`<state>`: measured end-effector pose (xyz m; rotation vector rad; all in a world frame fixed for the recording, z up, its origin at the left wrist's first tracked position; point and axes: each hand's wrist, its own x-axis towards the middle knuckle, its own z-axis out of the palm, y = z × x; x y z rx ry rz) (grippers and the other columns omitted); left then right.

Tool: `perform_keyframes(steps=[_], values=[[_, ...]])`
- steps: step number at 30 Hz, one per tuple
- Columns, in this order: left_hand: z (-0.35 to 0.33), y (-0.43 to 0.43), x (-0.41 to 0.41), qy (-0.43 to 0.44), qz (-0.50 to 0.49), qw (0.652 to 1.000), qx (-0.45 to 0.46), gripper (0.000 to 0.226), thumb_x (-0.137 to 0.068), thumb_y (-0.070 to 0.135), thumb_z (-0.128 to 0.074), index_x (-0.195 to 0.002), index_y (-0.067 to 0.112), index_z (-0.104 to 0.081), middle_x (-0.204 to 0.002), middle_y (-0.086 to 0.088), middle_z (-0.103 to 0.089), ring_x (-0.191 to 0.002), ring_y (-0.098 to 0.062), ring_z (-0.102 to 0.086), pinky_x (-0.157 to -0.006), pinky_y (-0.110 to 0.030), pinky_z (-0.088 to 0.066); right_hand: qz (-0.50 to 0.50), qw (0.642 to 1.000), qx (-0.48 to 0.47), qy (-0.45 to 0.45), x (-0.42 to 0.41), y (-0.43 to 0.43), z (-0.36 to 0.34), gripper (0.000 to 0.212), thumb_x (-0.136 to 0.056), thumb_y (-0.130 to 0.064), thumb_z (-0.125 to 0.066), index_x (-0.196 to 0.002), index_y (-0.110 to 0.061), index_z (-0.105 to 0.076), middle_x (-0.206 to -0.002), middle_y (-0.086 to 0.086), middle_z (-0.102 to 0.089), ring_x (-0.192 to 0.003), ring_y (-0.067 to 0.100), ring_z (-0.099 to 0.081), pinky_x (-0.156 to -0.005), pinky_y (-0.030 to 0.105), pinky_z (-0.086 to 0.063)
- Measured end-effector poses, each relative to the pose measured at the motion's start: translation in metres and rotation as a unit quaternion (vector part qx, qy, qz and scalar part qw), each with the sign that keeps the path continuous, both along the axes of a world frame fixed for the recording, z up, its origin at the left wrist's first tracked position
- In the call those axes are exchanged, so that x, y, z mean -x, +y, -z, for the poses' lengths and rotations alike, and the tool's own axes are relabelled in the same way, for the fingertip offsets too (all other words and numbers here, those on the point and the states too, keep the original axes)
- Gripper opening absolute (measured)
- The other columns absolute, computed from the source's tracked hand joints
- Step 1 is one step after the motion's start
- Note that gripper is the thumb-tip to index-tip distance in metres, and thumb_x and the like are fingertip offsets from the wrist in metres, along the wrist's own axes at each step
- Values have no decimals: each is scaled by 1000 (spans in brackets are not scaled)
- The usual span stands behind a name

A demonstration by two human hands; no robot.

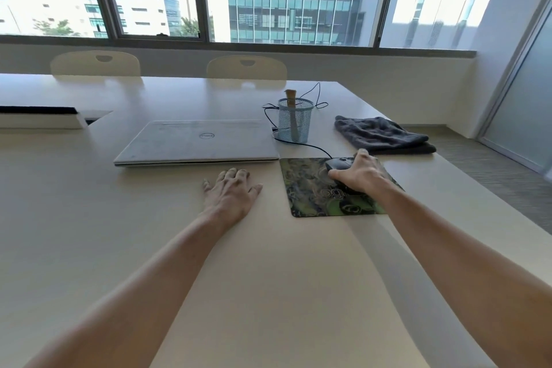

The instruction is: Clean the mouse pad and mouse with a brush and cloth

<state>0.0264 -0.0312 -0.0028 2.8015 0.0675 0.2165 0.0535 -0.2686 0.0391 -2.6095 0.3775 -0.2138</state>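
Two hands apart: our left hand [231,191] flat on the pale bench [268,278], right hand [363,173] gripping the black mouse [339,164] on the green patterned mouse pad [310,194], nearer the upright tan-tipped brush [291,107] beyond.

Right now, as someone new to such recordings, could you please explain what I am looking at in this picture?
There is no machine here: a person wears a camera on the head, looking forward and down at their own bare arms. The left hand rests on the table, holding nothing. The right hand has its grip on the mouse, which sits on the pad. Behind lie a closed laptop, a brush standing in a mesh cup, and a folded cloth to the right.
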Motion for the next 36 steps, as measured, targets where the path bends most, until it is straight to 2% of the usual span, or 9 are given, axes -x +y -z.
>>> perform_keyframes(steps=[3,7,15,19,22,26,29,32,36], values=[[0,0,1,8,-1,1000,-7,54,-93,51,-35,-139,22,-35,-153,-1,-25,-143,-17,-17,-114,-48,-8,-2,1000,5,1,-1,3,2,75,-69,-54,-69,-122,-6,-47,-123,15,-55,-115,32,-50,-83,32,-39],[0,0,2,7,-3,1000,-12,55,-93,52,-34,-140,23,-34,-154,0,-23,-143,-16,-16,-114,-47,-8,-3,1000,8,-10,-1,4,5,67,-70,-54,-68,-115,-6,-53,-121,14,-57,-114,32,-51,-78,29,-35],[-1,-3,4,2,-10,1000,-16,53,-93,50,-35,-139,24,-35,-152,1,-27,-142,-15,-19,-114,-46,-9,-13,1000,20,-1,2,6,6,57,-72,-52,-65,-106,-6,-60,-120,16,-58,-115,33,-49,-89,32,-39],[-2,-3,5,5,-12,1000,-15,53,-94,49,-35,-140,23,-34,-152,0,-26,-142,-15,-18,-114,-45,-9,-16,1000,-5,13,3,2,4,75,-70,-61,-65,-118,-4,-54,-126,15,-55,-119,31,-48,-92,32,-40],[-2,-3,5,5,-14,1000,-16,52,-94,49,-35,-139,23,-35,-152,0,-27,-142,-16,-18,-114,-45,-9,-6,999,-27,21,4,-1,3,88,-72,-69,-58,-129,-2,-46,-133,16,-50,-124,31,-45,-97,34,-38],[0,-3,4,0,-14,1000,-15,52,-93,49,-36,-139,23,-36,-151,0,-29,-141,-16,-20,-114,-46,-9,11,1000,-22,-1,5,1,5,79,-83,-66,-45,-130,-3,-45,-135,16,-48,-125,31,-43,-101,37,-36],[0,-3,3,-2,-14,1000,-12,53,-93,49,-36,-139,22,-36,-151,0,-29,-141,-16,-21,-114,-45,-9,31,999,19,-35,7,9,7,69,-89,-60,-38,-130,-5,-44,-136,15,-46,-127,30,-42,-104,40,-34],[-1,-1,7,-18,-15,1000,7,56,-93,47,-38,-141,19,-33,-151,-2,-30,-141,-17,-21,-115,-42,-9,10,995,72,-67,11,20,7,59,-95,-51,-34,-133,-6,-42,-140,15,-43,-130,29,-38,-109,40,-28],[-9,-1,9,-38,4,999,21,57,-95,45,-36,-144,16,-28,-153,-4,-25,-143,-18,-15,-116,-40,-7,-46,991,106,-60,15,35,12,61,-98,-45,-26,-146,-7,-22,-156,12,-17,-145,25,-14,-118,40,-5]])
